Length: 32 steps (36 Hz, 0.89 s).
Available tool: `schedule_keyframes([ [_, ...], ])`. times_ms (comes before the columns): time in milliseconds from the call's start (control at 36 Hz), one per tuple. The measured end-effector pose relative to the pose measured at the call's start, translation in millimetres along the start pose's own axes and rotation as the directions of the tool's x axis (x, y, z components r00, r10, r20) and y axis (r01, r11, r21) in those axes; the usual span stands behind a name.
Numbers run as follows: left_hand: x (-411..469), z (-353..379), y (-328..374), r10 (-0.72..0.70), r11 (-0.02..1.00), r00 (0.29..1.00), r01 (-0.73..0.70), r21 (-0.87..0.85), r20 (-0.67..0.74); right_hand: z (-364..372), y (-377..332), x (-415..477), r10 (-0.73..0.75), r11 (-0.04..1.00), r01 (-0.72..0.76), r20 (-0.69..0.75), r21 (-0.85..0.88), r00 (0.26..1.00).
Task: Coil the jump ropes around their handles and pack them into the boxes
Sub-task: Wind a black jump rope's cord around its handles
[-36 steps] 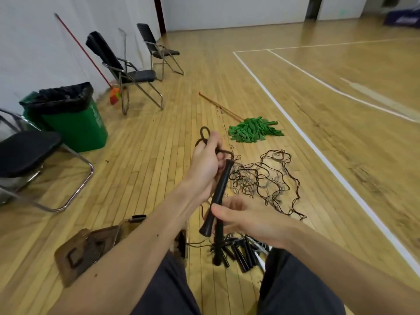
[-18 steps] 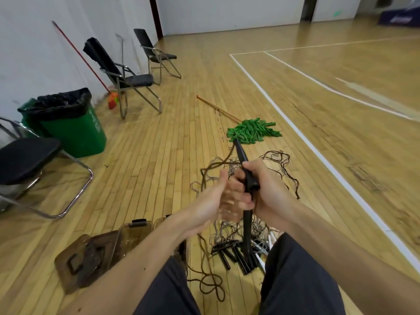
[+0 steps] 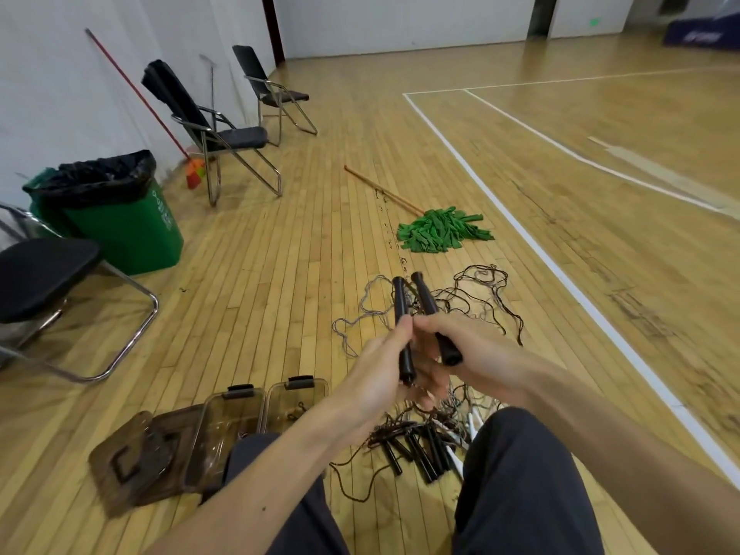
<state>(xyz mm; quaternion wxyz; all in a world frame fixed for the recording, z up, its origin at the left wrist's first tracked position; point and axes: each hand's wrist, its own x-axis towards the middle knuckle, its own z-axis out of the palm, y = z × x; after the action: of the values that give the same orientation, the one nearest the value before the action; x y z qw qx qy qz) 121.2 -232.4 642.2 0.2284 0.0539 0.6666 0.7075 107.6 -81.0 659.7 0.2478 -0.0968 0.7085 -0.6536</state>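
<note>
Both hands are gripping a jump rope handle each: left hand (image 3: pixel 376 378) on the left handle (image 3: pixel 399 302), right hand (image 3: pixel 476 346) on the right handle (image 3: pixel 424 298). They're pointing away from the body, nearly parallel, up and right of the open boxes (image 3: pixel 234 394). The left hand's sitting nearer the boxes.
</note>
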Motion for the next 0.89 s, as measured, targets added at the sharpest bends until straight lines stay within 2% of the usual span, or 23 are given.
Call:
schedule_keyframes([
  [139,2,3,2,-0.017,0.99,1.0,0.017,0.141,0.0,10,19,1,0.031,0.996,-0.034,-0.035,-0.082,0.999],
  [250,-1,2,0,-0.031,0.974,0.999,0.022,0.227,0.035,14,20,-1,-0.021,0.995,0.023,-0.014,0.097,1.0],
  [389,-6,3,-4,-0.061,0.926,0.996,0.03,0.377,0.071,18,20,-1,0.009,0.951,-0.013,0.013,0.308,1.0],
  [500,-12,-9,3,-0.1,0.817,0.994,0.06,0.574,0.039,19,20,-2,0.047,0.939,-0.028,-0.047,0.344,0.998],
  [583,-11,-24,17,0.106,0.758,0.992,-0.038,0.651,-0.065,15,13,-7,0.075,0.907,-0.038,-0.071,0.42,0.995],
  [667,-3,-36,26,0.4,0.733,0.899,-0.195,0.652,-0.18,12,4,-17,0.09,0.902,-0.091,0.021,0.421,0.996],
  [722,7,-39,29,0.52,0.677,0.835,-0.275,0.683,-0.179,12,2,-22,0.093,0.908,-0.123,0.094,0.401,0.991],
  [806,21,-35,36,0.58,0.598,0.813,-0.388,0.702,-0.045,17,-1,-28,0.094,0.913,-0.161,0.189,0.376,0.978],
  [833,23,-32,38,0.568,0.605,0.823,-0.417,0.679,0.0,18,-2,-30,0.092,0.909,-0.172,0.219,0.381,0.971],
  [889,25,-24,40,0.507,0.686,0.86,-0.444,0.577,0.058,20,-4,-33,0.095,0.889,-0.202,0.265,0.412,0.959],
])
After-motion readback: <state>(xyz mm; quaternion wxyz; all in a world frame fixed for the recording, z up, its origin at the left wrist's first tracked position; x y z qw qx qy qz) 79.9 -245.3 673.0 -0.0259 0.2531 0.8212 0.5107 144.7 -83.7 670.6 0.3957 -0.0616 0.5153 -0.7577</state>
